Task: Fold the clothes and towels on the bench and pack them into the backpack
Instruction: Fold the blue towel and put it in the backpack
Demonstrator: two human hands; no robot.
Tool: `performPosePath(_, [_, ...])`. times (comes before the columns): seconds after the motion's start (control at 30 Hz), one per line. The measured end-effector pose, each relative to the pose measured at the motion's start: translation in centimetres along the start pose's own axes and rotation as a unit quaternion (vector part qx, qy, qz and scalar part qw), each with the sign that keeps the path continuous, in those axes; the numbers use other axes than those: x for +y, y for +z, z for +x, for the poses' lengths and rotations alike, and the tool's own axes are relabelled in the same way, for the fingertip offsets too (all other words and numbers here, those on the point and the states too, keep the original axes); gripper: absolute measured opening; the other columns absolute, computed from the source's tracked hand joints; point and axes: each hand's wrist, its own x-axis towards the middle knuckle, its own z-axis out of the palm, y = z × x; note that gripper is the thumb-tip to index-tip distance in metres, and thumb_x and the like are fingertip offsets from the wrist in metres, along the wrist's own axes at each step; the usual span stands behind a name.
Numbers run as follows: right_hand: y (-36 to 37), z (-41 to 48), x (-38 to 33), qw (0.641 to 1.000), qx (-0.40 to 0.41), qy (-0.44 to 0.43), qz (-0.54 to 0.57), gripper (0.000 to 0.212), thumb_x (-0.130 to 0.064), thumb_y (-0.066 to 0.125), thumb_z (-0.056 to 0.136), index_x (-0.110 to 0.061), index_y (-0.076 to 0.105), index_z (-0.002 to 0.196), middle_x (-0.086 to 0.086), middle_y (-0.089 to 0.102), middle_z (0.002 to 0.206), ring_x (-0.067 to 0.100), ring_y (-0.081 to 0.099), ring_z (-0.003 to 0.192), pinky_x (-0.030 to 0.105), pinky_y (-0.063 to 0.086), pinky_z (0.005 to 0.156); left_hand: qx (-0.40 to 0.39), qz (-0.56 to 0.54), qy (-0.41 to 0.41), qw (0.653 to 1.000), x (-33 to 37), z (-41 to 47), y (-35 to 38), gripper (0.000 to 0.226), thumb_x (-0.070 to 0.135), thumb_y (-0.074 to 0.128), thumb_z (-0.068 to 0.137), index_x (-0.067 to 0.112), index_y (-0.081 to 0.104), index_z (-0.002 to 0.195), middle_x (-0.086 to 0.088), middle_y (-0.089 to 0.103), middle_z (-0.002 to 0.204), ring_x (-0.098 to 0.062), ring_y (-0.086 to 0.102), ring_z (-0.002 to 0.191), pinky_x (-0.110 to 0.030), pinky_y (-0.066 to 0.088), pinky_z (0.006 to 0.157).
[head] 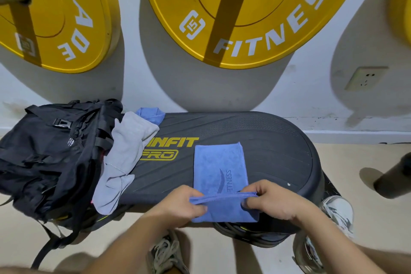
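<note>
A blue towel (219, 167) lies folded lengthwise on the dark bench (278, 151), its near end raised off the front edge. My left hand (184, 203) pinches the left corner of that raised fold. My right hand (269, 199) pinches the right corner. A grey garment (124, 155) sprawls unfolded over the bench's left end, partly on the black backpack (44, 158). A second blue cloth (151, 113) pokes out behind the grey garment. The backpack sits slumped at the left end of the bench; I cannot tell whether its top is unzipped.
Yellow weight plates (244, 13) hang on the white wall just above the bench. A wall socket (364, 78) is at the right. A dark cylinder (393, 176) lies on the floor at the right. My shoes (335, 209) stand by the bench's front edge.
</note>
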Motion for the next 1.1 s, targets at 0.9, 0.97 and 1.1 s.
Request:
performPosePath(0.9, [-1.6,12.4,-0.1,0.921,0.368,0.064,-0.113,0.022,-0.034,0.035,0.1,-0.02,0.039,0.084,0.003,0.06,0.078,0.027,0.049,0.069,0.035,0.035,0.059,0.381,-0.026,-0.04,0.923,-1.3,13.3,0.6,0.04,0.038,0.054,0.091,0.009,0.048,0.064,-0.003,0.052,0.057,-0.026,0.048,0.06,-0.035,0.033,0.056])
performPosePath(0.97, [-1.4,12.8,0.0,0.917,0.361,0.073,-0.154,0.021,-0.037,0.029,0.101,-0.022,0.035,0.089,0.003,0.061,0.082,0.028,0.046,0.068,0.035,0.034,0.058,0.389,0.023,-0.07,0.918,-0.9,13.5,0.7,0.037,0.038,0.05,0.094,0.012,0.049,0.068,-0.007,0.061,0.067,-0.03,0.055,0.069,-0.033,0.035,0.06])
performPosePath(1.1, [-1.3,13.5,0.0,0.913,0.342,0.09,-0.205,0.023,-0.039,0.02,0.102,-0.021,0.031,0.092,0.001,0.059,0.083,0.028,0.045,0.067,0.035,0.034,0.058,0.381,0.06,-0.106,0.916,-0.4,13.7,0.7,0.033,0.04,0.044,0.096,0.017,0.046,0.072,-0.012,0.066,0.083,-0.036,0.059,0.084,-0.036,0.036,0.067])
